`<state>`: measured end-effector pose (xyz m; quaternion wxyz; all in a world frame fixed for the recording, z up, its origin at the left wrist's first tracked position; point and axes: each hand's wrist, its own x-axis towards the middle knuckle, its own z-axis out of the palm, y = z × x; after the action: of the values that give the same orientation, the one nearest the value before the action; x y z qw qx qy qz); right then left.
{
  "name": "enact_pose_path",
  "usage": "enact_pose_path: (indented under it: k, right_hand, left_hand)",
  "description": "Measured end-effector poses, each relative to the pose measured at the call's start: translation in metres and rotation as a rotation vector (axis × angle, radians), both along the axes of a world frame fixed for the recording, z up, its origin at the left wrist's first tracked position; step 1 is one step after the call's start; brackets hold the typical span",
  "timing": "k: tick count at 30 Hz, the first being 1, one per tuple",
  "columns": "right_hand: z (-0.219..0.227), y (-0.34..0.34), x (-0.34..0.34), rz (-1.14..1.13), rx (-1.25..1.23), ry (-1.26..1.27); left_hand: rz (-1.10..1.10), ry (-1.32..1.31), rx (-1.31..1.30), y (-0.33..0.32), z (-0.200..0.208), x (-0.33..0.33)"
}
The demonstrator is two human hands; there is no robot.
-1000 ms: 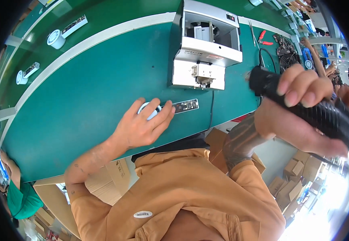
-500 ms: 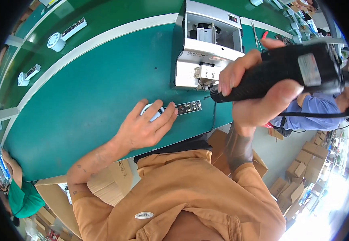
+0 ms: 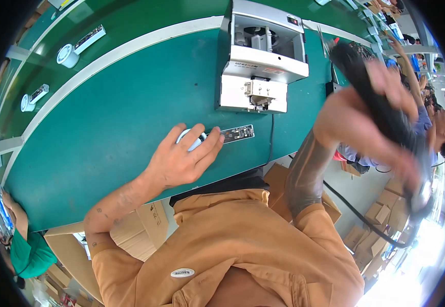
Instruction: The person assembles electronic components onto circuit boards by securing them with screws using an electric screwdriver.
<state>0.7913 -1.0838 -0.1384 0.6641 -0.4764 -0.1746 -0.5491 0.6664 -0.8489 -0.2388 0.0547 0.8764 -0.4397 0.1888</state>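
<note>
My left hand (image 3: 179, 159) lies over the round white end of a small device, fingers curled around it and pressing it on the green mat. From under the fingertips a narrow housing with an exposed circuit board (image 3: 239, 133) points right. My right hand (image 3: 350, 115) is raised at the right, wrapped around a black corded electric screwdriver (image 3: 368, 87). Motion smears both the tool and the fingers. Beyond the device stands a silver screw feeder (image 3: 263, 66), its top bay uncovered.
Two similar white devices, one (image 3: 68, 56) farther back and one (image 3: 27, 102) at left, rest past a pale rail (image 3: 130, 48). The screwdriver's cord (image 3: 355, 207) loops down at right. Tweezers (image 3: 322, 41) lie beyond the feeder. Co-workers sit at both sides; cardboard boxes (image 3: 378, 215) fill the floor.
My right hand has swung the screwdriver right, away from the feeder and the board, and turned it. My left hand stays on the device, nearly still.
</note>
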Motion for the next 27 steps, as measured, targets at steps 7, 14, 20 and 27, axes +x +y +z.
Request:
enact_pose_path:
  k: [7, 14, 20, 27]
  right_hand:
    - [0.019, -0.028, -0.037, 0.370, -0.034, 0.000]
    - [-0.003, 0.020, -0.028, 0.378, -0.402, 0.411]
    - [-0.005, 0.018, -0.032, 0.288, -0.358, 0.486]
    - [-0.030, -0.002, -0.068, 0.362, -0.189, 0.653]
  left_hand:
    - [0.014, -0.017, -0.016, -0.005, -0.001, 0.004]
    - [0.021, -0.041, 0.003, -0.009, -0.001, 0.001]
    - [0.010, -0.009, -0.001, -0.018, 0.004, 0.000]
    - [0.009, 0.021, -0.024, -0.022, -0.001, 0.001]
